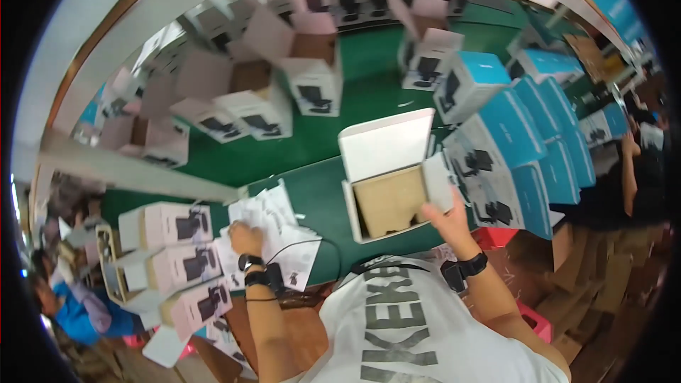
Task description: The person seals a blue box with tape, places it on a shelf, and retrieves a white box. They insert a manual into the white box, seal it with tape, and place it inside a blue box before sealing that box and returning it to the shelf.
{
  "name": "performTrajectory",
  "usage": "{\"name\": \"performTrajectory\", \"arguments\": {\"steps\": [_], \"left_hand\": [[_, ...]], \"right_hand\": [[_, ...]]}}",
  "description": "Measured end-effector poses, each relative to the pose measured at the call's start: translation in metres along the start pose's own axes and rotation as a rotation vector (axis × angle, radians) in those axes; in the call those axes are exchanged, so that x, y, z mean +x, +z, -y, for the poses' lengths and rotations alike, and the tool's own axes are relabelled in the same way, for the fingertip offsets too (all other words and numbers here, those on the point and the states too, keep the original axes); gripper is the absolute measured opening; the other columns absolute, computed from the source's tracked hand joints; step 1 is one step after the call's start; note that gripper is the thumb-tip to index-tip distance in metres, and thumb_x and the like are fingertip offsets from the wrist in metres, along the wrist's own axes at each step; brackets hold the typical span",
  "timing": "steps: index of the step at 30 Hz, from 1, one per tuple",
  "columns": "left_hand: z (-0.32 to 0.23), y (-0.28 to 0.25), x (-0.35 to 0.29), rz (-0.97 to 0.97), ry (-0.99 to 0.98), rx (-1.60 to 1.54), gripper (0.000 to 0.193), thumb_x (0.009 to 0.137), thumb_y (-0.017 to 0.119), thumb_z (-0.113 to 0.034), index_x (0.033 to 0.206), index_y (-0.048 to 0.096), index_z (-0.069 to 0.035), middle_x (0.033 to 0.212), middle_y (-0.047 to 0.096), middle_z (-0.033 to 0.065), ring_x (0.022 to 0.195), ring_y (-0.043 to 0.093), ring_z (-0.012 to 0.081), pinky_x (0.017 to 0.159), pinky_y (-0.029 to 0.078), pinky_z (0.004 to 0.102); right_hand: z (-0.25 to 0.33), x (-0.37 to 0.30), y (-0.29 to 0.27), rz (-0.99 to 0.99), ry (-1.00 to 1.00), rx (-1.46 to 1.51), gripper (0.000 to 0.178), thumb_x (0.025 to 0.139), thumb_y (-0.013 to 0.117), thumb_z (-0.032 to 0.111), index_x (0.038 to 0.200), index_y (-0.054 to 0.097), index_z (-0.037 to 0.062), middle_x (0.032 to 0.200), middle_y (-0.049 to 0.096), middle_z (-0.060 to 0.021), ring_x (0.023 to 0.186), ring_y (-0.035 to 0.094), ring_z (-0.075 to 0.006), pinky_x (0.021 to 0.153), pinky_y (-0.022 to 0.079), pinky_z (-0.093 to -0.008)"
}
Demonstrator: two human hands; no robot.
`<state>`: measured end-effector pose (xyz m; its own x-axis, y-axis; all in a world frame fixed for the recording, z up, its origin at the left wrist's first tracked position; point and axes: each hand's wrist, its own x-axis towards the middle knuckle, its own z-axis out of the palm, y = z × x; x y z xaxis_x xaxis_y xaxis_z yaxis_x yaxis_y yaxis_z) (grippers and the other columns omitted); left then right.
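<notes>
My left hand (246,239) is on a spread of printed paper sheets (273,202) at the left of the bench, its fingers curled onto the paper edges; the fingertips are partly hidden. In front of me stands an open white box (386,145), its lid raised at the back. A brown cardboard insert (394,198) fills most of it, with a dark gap at its left. My right hand (448,223) grips the box's right side flap, thumb on the inner side and fingers behind. A black cable (312,241) lies across the sheets by my left wrist.
Closed blue-and-white boxes (507,128) are stacked at right. Open white boxes (262,103) stand on the green bench (369,64) behind, and more white boxes (181,262) at left. A person in blue (89,308) is at far left; another person's arm (629,177) shows at far right.
</notes>
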<state>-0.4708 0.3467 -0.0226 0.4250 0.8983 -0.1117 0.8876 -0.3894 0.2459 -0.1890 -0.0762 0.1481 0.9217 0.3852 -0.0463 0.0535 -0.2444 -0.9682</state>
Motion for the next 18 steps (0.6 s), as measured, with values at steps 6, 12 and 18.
{"name": "performTrajectory", "arguments": {"steps": [6, 12, 18], "left_hand": [[0.014, -0.019, -0.015, -0.295, 0.111, -0.307, 0.039, 0.081, 0.058, -0.008, 0.118, 0.052, 0.002, 0.115, 0.061, 0.0275, 0.111, 0.061, 0.0419, 0.102, 0.049, 0.0490], [-0.180, -0.206, -0.116, -0.096, 0.590, -1.751, 0.089, 0.085, 0.060, -0.013, 0.163, 0.019, -0.021, 0.141, 0.052, 0.0219, 0.129, 0.056, 0.0369, 0.118, 0.037, 0.0640], [-0.272, -0.211, -0.155, -0.134, 1.082, -1.562, 0.091, 0.077, 0.073, -0.009, 0.158, 0.032, -0.017, 0.134, 0.046, 0.0216, 0.125, 0.057, 0.0388, 0.106, 0.052, 0.0580]], "right_hand": [[-0.026, -0.036, -0.041, 0.247, 0.168, 0.291, 0.038, 0.096, 0.073, 0.013, 0.131, 0.063, 0.0020, 0.116, 0.067, -0.0033, 0.089, 0.058, -0.0067, 0.076, 0.048, -0.0239], [-0.072, -0.059, -0.046, 0.210, 0.452, 0.418, 0.033, 0.098, 0.067, 0.008, 0.130, 0.063, 0.0024, 0.113, 0.069, -0.0047, 0.076, 0.053, -0.0038, 0.065, 0.042, -0.0210], [-0.073, -0.049, -0.039, 0.236, 0.454, 0.407, 0.029, 0.099, 0.065, 0.007, 0.128, 0.065, 0.0019, 0.109, 0.070, -0.0039, 0.073, 0.051, -0.0035, 0.062, 0.040, -0.0210]]}}
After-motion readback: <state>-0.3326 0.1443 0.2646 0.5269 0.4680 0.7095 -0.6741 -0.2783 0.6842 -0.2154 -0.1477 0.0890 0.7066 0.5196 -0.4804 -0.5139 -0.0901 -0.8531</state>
